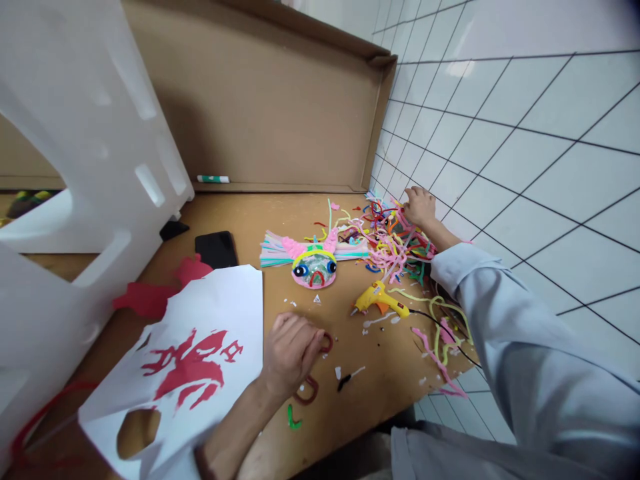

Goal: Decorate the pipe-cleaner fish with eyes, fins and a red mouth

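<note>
My left hand (293, 350) is closed near the table's front, beside the white paper. A dark red pipe cleaner (327, 343) shows at its fingertips, and a bent dark red length (307, 392) curves out below; whether they are one piece is hidden. My right hand (419, 205) reaches over the far right edge of a tangled pile of coloured pipe cleaners (390, 247), its fingers loosely bent and apart, the tips partly hidden. Between the hands and farther back lies a fish-like face (315, 268) with blue eyes, pink horns and a yellow band, in front of a bundle of pale pipe cleaners (275, 252).
A yellow glue gun (380, 299) lies right of centre, its black cord trailing right. White paper with a red cut-out design (200, 360), a black phone (217, 249) and a white plastic stool (115, 133) are left. Cardboard (270, 93) stands behind; a tiled wall (500, 133) borders the right.
</note>
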A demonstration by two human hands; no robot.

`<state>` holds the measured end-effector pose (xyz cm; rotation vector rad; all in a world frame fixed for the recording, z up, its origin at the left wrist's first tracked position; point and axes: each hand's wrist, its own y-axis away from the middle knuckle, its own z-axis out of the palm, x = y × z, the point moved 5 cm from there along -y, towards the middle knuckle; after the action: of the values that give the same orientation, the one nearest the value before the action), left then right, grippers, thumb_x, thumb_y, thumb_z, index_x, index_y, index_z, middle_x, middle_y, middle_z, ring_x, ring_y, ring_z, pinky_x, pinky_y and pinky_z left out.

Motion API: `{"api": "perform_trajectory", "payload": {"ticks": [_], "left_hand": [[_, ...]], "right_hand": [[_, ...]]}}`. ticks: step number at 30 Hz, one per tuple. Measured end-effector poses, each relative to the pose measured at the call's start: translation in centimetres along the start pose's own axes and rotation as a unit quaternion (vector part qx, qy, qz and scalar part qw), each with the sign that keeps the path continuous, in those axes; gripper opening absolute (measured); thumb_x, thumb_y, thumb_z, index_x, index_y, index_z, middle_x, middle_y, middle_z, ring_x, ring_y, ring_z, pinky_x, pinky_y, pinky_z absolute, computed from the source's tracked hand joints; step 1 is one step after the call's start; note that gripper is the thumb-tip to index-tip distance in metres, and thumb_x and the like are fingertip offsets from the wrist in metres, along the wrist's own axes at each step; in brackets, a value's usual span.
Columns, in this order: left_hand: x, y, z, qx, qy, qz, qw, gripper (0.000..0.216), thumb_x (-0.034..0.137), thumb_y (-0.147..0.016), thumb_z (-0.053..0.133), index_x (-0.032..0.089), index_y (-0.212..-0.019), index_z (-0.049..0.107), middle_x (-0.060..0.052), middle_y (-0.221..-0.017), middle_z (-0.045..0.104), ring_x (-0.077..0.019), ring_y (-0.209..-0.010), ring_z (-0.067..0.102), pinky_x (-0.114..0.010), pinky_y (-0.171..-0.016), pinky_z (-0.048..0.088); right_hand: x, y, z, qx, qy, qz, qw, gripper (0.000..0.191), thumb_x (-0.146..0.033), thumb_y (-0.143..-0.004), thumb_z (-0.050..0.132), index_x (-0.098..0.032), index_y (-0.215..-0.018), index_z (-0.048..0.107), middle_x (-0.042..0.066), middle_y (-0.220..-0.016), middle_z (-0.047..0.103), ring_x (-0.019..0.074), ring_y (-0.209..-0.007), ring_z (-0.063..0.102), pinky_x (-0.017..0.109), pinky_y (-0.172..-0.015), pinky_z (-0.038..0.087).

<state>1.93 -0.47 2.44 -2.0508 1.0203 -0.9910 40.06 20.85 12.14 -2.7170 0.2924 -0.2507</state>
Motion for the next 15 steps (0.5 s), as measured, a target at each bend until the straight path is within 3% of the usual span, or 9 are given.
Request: {"api": "perform_trajectory", "payload": {"ticks": [4, 8, 10, 15], "left_hand": [[0.0, 0.1, 0.0, -0.004, 0.005, -0.002, 1.0, 0.025, 0.01, -0.094, 0.051, 0.019, -0.071, 0.056, 0.001, -0.062, 0.057, -0.0139, -0.06, 0.045, -0.03, -0.069, 0.038], [-0.1, 0.0, -0.1, -0.015, 0.027, -0.02, 0.999, 0.024, 0.008, -0.094, 0.05, 0.019, -0.075, 0.06, 0.0, -0.064, 0.061, -0.0135, -0.061, 0.047, -0.031, -0.071, 0.039], [-0.1, -0.1, -0.2, -0.017, 0.033, -0.028, 0.999, 0.024, 0.007, -0.093, 0.05, 0.019, -0.076, 0.061, 0.001, -0.065, 0.061, -0.0132, -0.06, 0.048, -0.031, -0.071, 0.039], [-0.3, -0.4, -0.7, -0.013, 0.033, -0.035, 0.999, 0.022, 0.004, -0.092, 0.049, 0.019, -0.079, 0.06, 0.0, -0.067, 0.062, -0.0136, -0.061, 0.049, -0.033, -0.072, 0.041]], "right_hand": [[-1.0, -1.4, 0.2, -0.011, 0.042, -0.033, 0.999, 0.046, -0.019, -0.091, 0.038, -0.008, -0.13, 0.058, 0.021, -0.14, 0.055, 0.0342, -0.132, 0.042, 0.05, -0.107, 0.034], [-3.1, -2.9, 0.7, -0.013, 0.089, -0.093, 0.992, 0.047, -0.02, -0.088, 0.046, -0.006, -0.131, 0.057, 0.025, -0.141, 0.052, 0.0368, -0.142, 0.031, 0.055, -0.115, 0.021], [-4.3, -3.7, 1.7, -0.028, 0.083, -0.111, 0.99, 0.051, -0.02, -0.088, 0.048, -0.006, -0.137, 0.051, 0.025, -0.147, 0.048, 0.0361, -0.146, 0.026, 0.055, -0.117, 0.017], [-6.8, -6.1, 6.1, -0.092, 0.059, -0.115, 0.987, 0.066, -0.03, -0.088, 0.06, -0.012, -0.148, 0.039, 0.019, -0.156, 0.038, 0.0354, -0.145, 0.029, 0.049, -0.117, 0.022]]}}
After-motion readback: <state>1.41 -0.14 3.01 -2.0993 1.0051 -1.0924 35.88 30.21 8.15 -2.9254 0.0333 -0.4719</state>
